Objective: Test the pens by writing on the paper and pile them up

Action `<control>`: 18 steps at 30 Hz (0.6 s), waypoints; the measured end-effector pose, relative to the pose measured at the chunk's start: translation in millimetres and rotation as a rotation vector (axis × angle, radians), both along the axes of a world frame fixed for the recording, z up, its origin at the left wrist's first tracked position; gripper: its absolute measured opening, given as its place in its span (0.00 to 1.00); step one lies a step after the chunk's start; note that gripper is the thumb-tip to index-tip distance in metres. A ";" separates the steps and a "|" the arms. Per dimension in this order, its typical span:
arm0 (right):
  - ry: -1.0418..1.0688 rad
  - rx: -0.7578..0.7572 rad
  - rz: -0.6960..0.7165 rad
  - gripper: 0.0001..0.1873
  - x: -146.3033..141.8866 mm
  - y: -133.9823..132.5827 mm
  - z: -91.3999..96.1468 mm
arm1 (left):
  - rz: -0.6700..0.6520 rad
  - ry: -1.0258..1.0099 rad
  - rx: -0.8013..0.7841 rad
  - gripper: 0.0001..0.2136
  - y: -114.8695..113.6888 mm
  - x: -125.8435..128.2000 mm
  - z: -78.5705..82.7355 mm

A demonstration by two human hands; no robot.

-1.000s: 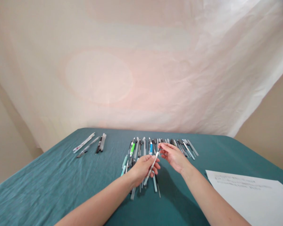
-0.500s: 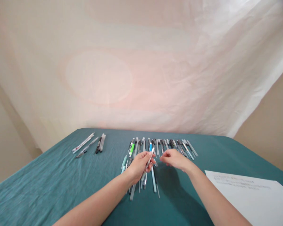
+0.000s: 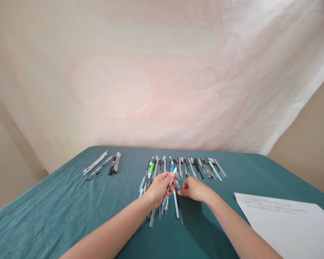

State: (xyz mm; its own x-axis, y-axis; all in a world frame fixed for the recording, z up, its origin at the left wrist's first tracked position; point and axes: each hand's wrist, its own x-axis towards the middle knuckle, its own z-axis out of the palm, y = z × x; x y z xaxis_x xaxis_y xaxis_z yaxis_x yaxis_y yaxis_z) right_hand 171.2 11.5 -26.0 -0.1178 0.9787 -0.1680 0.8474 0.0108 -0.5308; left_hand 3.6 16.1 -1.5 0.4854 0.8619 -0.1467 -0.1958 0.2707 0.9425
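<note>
A slim white pen [image 3: 173,176] is held in my left hand [image 3: 162,187], slanting up past the closed fingers. Beneath this hand lies a loose bunch of pens, partly hidden by it; a pale blue pen [image 3: 176,205] shows just right of the wrist. My right hand [image 3: 193,188] is low over the cloth beside that bunch. Its thumb and bent forefinger are apart, close to the upper end of a thin grey pen [image 3: 180,215], with nothing visible between them. Whether the fingertips touch it I cannot tell. A bright green pen [image 3: 151,170] lies beyond my left hand.
A row of grey, black and clear pens [image 3: 197,168] lies beyond my hands on the green cloth [image 3: 56,201]. Several pens [image 3: 97,163] lie apart at the far left, beside a small upright-lying group [image 3: 115,163]. Printed white paper [image 3: 286,223] covers the near right.
My right hand has moved down and left, from the edge of the row to beside the bunch. My left hand stays nearly still with the white pen.
</note>
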 end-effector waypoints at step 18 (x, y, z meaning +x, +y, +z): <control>0.072 0.003 0.071 0.12 2.1 3.2 -1.6 | 0.000 -0.014 -0.002 0.13 -0.9 0.8 1.1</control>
